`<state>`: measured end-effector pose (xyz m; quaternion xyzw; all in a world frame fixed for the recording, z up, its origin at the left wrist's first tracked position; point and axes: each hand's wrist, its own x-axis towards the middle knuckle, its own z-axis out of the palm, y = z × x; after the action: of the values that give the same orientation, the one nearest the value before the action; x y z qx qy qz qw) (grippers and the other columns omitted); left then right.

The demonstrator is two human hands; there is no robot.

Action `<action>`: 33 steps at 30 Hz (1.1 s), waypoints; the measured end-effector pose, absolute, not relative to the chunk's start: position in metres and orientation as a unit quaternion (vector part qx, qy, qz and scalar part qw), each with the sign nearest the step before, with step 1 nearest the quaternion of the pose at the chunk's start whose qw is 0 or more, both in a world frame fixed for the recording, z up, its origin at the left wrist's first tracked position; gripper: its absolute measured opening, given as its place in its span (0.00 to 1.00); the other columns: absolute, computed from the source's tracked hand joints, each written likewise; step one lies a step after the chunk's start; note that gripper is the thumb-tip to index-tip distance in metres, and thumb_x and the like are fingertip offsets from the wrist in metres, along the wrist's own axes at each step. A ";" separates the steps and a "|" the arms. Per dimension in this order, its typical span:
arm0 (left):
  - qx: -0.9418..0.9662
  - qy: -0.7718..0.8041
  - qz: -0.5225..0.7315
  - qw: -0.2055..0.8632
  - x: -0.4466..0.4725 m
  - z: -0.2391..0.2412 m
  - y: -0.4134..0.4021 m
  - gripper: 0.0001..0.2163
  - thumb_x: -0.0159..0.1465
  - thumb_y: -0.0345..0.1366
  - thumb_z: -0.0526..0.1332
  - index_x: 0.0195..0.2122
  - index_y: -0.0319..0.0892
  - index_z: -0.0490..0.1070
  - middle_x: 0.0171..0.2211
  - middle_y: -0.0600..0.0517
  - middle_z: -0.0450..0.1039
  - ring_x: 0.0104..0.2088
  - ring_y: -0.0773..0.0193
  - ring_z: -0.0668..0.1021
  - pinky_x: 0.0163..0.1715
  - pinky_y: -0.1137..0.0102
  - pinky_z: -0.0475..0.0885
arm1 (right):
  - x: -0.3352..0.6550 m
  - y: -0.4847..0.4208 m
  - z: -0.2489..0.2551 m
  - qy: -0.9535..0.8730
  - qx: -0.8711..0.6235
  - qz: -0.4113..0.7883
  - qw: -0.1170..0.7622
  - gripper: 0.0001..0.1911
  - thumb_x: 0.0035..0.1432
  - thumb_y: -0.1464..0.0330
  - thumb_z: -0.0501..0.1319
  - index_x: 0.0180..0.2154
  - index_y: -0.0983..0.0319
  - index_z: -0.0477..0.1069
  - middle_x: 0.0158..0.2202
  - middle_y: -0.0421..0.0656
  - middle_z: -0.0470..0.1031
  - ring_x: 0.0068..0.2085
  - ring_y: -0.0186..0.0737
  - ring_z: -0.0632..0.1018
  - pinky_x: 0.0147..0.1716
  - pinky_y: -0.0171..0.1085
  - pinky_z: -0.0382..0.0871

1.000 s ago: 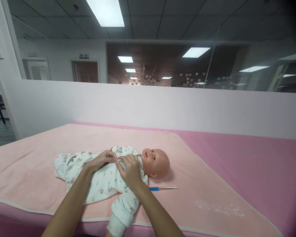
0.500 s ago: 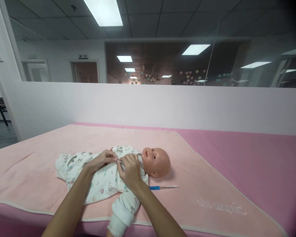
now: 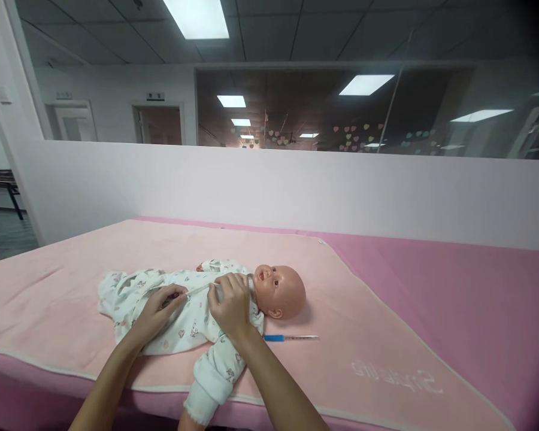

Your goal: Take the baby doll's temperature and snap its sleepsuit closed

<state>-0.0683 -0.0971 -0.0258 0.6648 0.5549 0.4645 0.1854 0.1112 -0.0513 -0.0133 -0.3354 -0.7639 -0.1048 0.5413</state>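
A baby doll [image 3: 281,291] lies on its back along the near side of a peach blanket [image 3: 341,287], its bald head toward the right and its mouth open. It wears a white printed romper [image 3: 179,332], whose near sleeve [image 3: 213,374] stretches past the blanket's front border; the lower end of the doll's near arm is cut off by the bottom of the view. The left hand [image 3: 159,311] rests over the doll's middle, thumb and forefinger pinching a thin white strip [image 3: 201,290] of the romper, which runs straight toward the neck. At the upper chest, the right hand [image 3: 231,302] has its fingers bent together beside the strip's other end; its fingertips are partly hidden, so I cannot tell whether they grip it.

Just beside the doll's near shoulder, a slender thermometer-like stick [image 3: 291,338] with a blue end lies flat on the blanket. Farther right is pale, reversed lettering [image 3: 393,377]. A pink cover [image 3: 453,287] spreads beneath the blanket. Behind stands a white half-wall [image 3: 291,188], with heart-shaped stickers [image 3: 353,137] on glass beyond and a lit ceiling panel [image 3: 197,18] above.
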 end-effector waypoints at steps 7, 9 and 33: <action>0.645 0.550 0.482 0.225 -0.067 -0.024 -0.100 0.17 0.59 0.49 0.51 0.35 0.41 0.67 0.24 0.54 0.64 0.25 0.67 0.65 0.24 0.75 0.61 | 0.112 -0.049 -0.016 -0.766 -0.346 -0.089 0.535 0.06 0.53 0.70 0.54 0.25 0.61 0.63 0.24 0.39 0.68 0.30 0.35 0.66 0.37 0.37 0.56; 0.643 0.555 0.483 0.212 -0.067 -0.024 -0.098 0.17 0.59 0.49 0.51 0.37 0.41 0.68 0.25 0.54 0.66 0.27 0.66 0.67 0.26 0.74 0.63 | 0.112 -0.049 -0.016 -0.765 -0.346 -0.087 0.536 0.06 0.53 0.70 0.54 0.24 0.61 0.63 0.24 0.39 0.68 0.29 0.35 0.66 0.37 0.37 0.55; 0.574 0.604 0.508 0.219 -0.070 -0.029 -0.096 0.16 0.47 0.48 0.64 0.33 0.43 0.77 0.38 0.47 0.75 0.42 0.51 0.73 0.38 0.64 0.69 | 0.112 -0.045 -0.019 -0.774 -0.359 -0.101 0.512 0.08 0.54 0.69 0.54 0.23 0.61 0.63 0.23 0.39 0.67 0.28 0.35 0.67 0.39 0.38 0.57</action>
<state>-0.0702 -0.0964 -0.0295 0.5737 0.6038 0.5084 0.2187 0.1120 -0.0449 -0.0185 -0.3590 -0.7741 -0.1011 0.5115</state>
